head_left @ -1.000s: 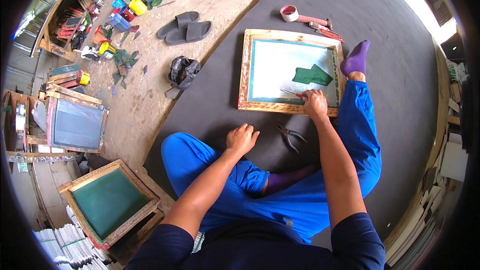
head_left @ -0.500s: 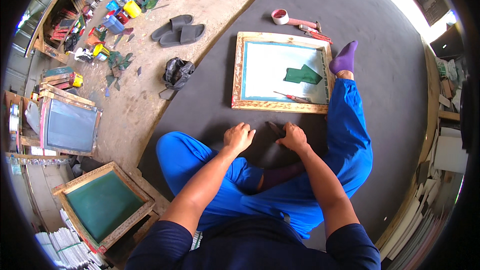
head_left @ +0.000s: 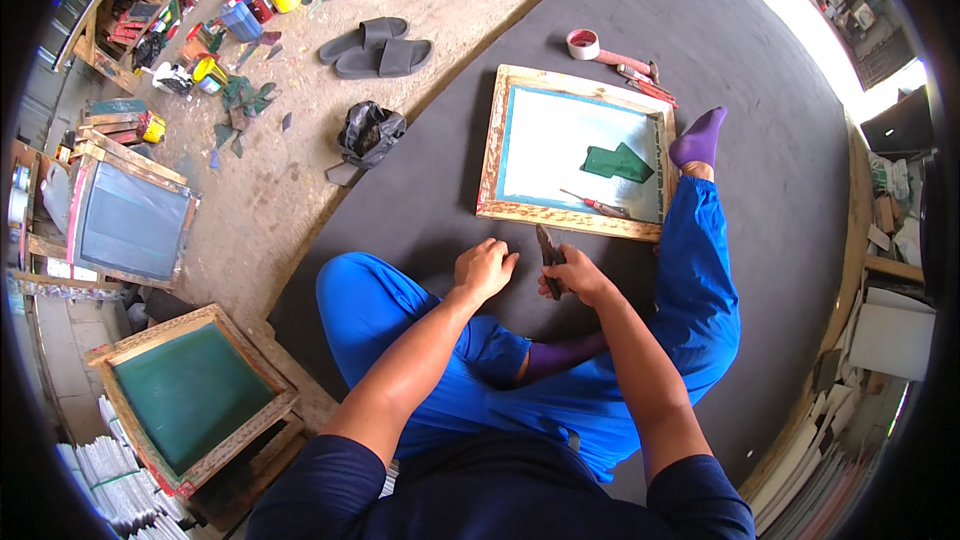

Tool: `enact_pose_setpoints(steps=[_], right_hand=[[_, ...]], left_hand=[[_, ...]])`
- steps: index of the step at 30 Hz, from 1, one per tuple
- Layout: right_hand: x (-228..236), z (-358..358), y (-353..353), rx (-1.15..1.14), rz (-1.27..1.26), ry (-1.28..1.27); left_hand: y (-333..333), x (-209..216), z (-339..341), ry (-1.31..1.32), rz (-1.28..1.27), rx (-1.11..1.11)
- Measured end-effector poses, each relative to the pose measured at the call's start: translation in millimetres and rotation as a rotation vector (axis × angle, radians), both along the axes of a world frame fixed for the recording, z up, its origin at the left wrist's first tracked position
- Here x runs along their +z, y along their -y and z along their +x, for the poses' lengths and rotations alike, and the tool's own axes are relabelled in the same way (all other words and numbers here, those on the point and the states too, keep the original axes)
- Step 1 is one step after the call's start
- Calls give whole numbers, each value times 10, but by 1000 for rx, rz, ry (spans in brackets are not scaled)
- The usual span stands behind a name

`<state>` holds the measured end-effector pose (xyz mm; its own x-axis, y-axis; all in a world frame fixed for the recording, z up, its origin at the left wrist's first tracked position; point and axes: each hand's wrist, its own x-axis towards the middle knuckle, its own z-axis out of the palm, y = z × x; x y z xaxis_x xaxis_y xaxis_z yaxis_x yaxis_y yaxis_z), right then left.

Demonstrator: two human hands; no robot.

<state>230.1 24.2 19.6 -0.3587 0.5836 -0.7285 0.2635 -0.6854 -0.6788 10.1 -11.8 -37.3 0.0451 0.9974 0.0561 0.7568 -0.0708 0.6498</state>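
Observation:
My right hand (head_left: 570, 275) is wrapped round dark pliers (head_left: 546, 243), their jaws pointing away from me toward the frame's near edge. My left hand (head_left: 486, 268) is closed, thumb against curled fingers, a little to the left of the pliers; what it holds, if anything, is hidden. Just beyond both hands lies a wooden screen frame (head_left: 487, 165) with pale mesh bordered in blue. On the mesh rest a green arrow-like piece (head_left: 618, 163) and a thin screwdriver with a red handle (head_left: 600, 205).
Past the frame are a tape roll (head_left: 583, 44), a hammer (head_left: 630, 60) and red-handled tools (head_left: 652, 90). My socked foot (head_left: 698, 137) is at the frame's right side. Slippers (head_left: 378, 47) and a black plastic bag (head_left: 371, 134) lie left. A green screen (head_left: 198, 395) stands lower left.
The pliers have been taken up from the dark surface, my right hand now gripping them with the jaws raised. My left hand stays closed nearby. The whole view has shifted slightly.

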Motion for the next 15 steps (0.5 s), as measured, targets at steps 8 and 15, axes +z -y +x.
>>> enact_pose_setpoints(steps=[8, 15], right_hand=[[206, -86, -301, -5, -55, 16], [222, -185, -459, 171, -64, 256]], left_hand=[[-33, 245, 2, -33, -51, 7], [-99, 230, 68, 58, -97, -8]])
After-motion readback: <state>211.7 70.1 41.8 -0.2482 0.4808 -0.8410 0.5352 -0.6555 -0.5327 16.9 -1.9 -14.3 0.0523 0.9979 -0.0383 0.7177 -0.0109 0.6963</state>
